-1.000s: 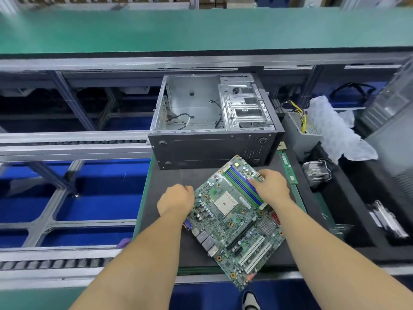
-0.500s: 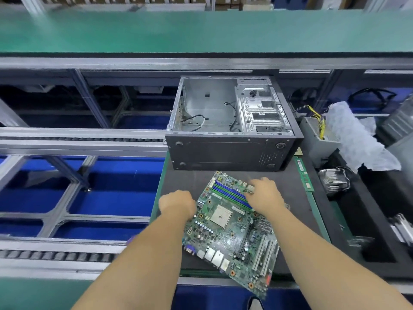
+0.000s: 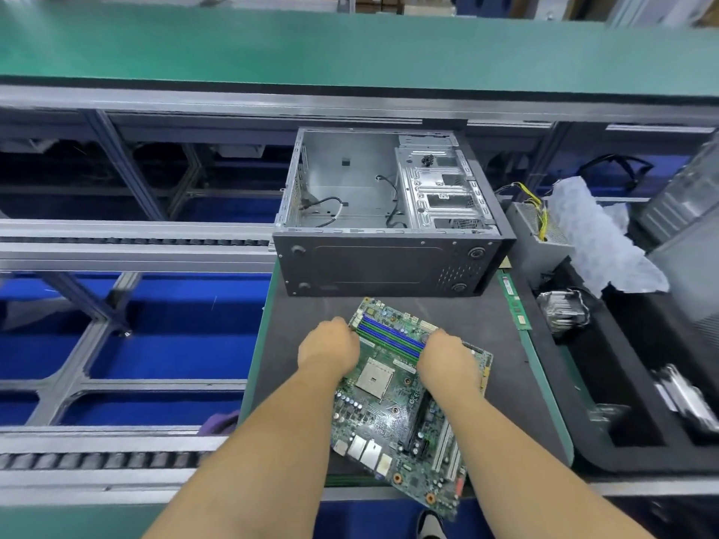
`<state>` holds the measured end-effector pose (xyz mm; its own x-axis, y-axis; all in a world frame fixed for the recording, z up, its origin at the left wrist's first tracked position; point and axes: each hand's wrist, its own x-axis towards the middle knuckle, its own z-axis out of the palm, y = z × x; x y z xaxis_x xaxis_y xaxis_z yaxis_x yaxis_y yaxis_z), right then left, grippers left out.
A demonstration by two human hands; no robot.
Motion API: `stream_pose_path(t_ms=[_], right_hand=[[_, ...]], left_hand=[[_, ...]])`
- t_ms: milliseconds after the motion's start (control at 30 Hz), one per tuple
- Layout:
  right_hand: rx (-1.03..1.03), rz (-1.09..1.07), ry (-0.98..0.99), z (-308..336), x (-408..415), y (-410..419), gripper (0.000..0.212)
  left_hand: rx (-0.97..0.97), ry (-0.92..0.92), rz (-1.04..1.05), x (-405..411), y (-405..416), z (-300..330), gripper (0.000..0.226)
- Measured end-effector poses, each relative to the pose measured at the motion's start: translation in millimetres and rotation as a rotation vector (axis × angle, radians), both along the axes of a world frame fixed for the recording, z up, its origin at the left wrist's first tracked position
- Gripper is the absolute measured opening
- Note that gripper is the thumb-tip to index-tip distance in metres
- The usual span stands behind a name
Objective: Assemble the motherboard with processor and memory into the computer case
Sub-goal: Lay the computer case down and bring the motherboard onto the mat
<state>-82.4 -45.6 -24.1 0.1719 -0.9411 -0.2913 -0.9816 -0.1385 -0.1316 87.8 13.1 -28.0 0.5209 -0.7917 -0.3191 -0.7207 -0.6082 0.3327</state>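
A green motherboard (image 3: 393, 418) lies tilted on the dark work mat (image 3: 486, 324), its near corner past the mat's front edge. It carries blue memory slots (image 3: 389, 336) and an empty processor socket (image 3: 375, 379). My left hand (image 3: 328, 350) sits at the left end of the memory slots, fingers curled down onto them. My right hand (image 3: 447, 361) is at the right end of the same slots, fingers curled on the board. The open computer case (image 3: 383, 212) lies on its side behind the board, loose cables inside.
A memory stick (image 3: 513, 301) lies on the mat's right edge. A cooler (image 3: 562, 311), a power supply with yellow wires (image 3: 533, 227) and white bubble wrap (image 3: 599, 243) sit in the black tray at right. Conveyor rails (image 3: 128, 247) run at left.
Both hands have moved up the board to the two ends of the memory slots. The board has turned a little and shifted forward. My head has swung left.
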Motion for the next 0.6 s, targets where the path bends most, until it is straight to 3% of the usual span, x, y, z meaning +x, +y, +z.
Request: stream_pose_path(t_ms=[233,400,600], right_hand=[[-0.052,0.077,-0.076,11.2,14.2,-21.0,0.035],[-0.015,0.106,-0.172,6.7,0.5,-46.6,0.028],[0.033,-0.069,-0.438,1.9,-24.0,-60.5,0.029]], left_hand=[[0.015,0.062,0.097,4.7,-0.2,0.2,0.029],[0.068,0.409,0.187,3.5,2.9,-0.7,0.020],[-0.046,0.266,0.164,-0.1,-0.5,-8.6,0.028]])
